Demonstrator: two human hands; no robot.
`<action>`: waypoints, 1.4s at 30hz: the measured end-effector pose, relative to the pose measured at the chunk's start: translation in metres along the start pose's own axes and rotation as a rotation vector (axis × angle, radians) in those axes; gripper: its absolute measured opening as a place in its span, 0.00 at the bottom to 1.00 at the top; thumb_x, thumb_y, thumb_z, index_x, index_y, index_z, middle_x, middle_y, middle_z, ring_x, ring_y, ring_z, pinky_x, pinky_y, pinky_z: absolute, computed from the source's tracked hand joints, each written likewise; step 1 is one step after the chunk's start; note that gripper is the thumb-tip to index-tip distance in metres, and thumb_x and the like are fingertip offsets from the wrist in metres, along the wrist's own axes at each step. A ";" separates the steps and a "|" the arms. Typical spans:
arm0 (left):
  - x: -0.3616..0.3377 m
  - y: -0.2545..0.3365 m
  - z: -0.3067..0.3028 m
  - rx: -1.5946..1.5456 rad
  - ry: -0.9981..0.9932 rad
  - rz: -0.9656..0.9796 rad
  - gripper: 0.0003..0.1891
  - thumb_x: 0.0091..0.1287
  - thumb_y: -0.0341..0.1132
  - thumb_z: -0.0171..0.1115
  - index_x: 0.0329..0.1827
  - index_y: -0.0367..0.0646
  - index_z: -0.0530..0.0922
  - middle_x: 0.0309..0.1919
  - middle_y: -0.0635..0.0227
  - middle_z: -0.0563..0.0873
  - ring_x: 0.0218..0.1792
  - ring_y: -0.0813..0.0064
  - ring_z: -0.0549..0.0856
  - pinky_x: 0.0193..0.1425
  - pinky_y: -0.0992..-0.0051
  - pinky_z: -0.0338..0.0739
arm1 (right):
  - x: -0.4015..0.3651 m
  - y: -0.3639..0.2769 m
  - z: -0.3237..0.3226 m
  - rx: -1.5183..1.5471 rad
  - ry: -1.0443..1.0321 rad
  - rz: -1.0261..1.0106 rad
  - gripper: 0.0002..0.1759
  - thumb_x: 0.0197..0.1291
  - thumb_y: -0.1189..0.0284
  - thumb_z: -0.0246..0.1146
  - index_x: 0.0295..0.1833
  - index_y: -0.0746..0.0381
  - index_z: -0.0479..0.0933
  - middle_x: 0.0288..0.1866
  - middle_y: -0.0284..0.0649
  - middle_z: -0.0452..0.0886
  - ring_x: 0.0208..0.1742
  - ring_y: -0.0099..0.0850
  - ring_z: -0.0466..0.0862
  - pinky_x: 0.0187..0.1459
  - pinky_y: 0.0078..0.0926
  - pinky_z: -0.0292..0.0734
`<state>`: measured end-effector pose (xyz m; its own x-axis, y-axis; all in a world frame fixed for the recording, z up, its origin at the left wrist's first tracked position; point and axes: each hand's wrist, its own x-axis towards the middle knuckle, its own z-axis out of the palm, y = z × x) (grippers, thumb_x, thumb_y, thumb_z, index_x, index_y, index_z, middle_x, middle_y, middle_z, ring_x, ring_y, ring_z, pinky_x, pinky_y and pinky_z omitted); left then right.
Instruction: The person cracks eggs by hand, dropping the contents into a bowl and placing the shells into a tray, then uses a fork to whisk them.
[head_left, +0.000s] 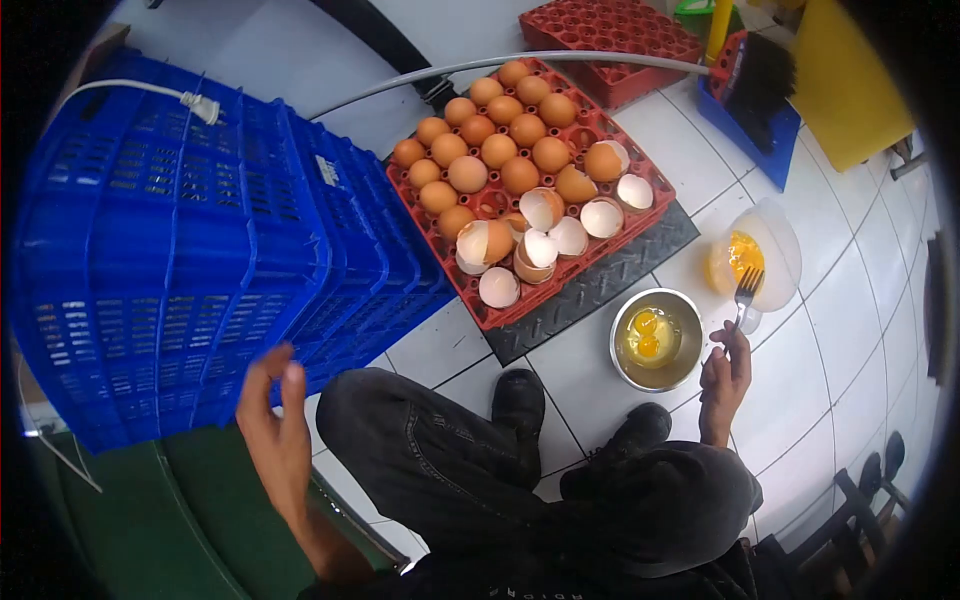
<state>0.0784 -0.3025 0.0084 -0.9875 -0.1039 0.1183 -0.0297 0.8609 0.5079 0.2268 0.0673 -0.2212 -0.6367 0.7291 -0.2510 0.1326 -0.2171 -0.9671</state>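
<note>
My right hand (725, 375) holds a fork (745, 290) upright, its tines beside a clear plastic container (775, 245) with yellow yolk inside. Just left of that hand a steel bowl (657, 338) on the floor holds two raw yolks. My left hand (275, 420) is raised, fingers loosely curled and empty, in front of the lower edge of a stack of blue plastic crates (190, 250). A red egg tray (600, 125) ahead carries several whole brown eggs (500, 130) and, on its near side, several broken shells (545, 235).
I crouch on white floor tiles, black shoes (520, 400) near the bowl. The tray sits on a dark rubber mat (600, 285). A grey hose (520, 62), more red trays (610, 30), a blue dustpan with brush (755, 90) and a yellow board (850, 80) lie beyond.
</note>
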 end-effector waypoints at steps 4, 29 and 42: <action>0.047 0.048 0.036 0.072 -0.312 0.502 0.17 0.67 0.32 0.62 0.56 0.35 0.77 0.53 0.54 0.82 0.56 0.58 0.81 0.62 0.66 0.72 | -0.001 0.001 0.004 0.007 -0.026 -0.027 0.26 0.64 0.68 0.59 0.65 0.66 0.68 0.48 0.35 0.75 0.24 0.12 0.64 0.21 0.10 0.55; 0.193 0.061 0.134 0.163 -0.889 0.765 0.26 0.49 0.33 0.71 0.53 0.41 0.75 0.48 0.56 0.80 0.49 0.60 0.81 0.54 0.66 0.76 | -0.018 -0.006 -0.004 -0.035 -0.016 0.022 0.26 0.61 0.71 0.61 0.64 0.66 0.68 0.46 0.33 0.75 0.24 0.13 0.64 0.22 0.12 0.57; 0.182 0.079 0.161 0.238 -0.803 0.792 0.29 0.49 0.41 0.76 0.52 0.42 0.74 0.48 0.53 0.82 0.53 0.53 0.77 0.58 0.62 0.72 | -0.020 0.002 -0.003 0.022 -0.045 0.032 0.24 0.61 0.74 0.61 0.64 0.64 0.69 0.45 0.32 0.76 0.23 0.12 0.65 0.21 0.11 0.55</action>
<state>-0.1283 -0.1735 -0.0675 -0.5535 0.7811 -0.2890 0.6985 0.6243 0.3497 0.2425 0.0543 -0.2178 -0.6662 0.6915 -0.2793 0.1373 -0.2544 -0.9573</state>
